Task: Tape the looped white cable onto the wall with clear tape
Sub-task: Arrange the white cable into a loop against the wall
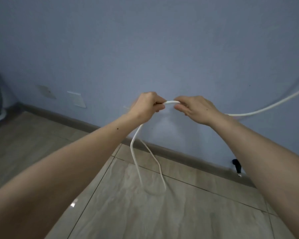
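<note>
Blue-grey wall (145, 40) up top, dark baseboard (179, 154) running along it, glossy beige tile floor (145, 213) below. Both bare arms reach out toward the wall. The left hand (146, 105) has its fingers curled around the cable (171, 102), and the right hand (195, 109) pinches the same short stretch just beside it, fingers curled in. From the left hand a loop of cable hangs down toward the floor, pretty blurry at the bottom. From the right hand it swings off to the right edge. Two wall plates (77, 99) sit low on the wall at left.
</note>
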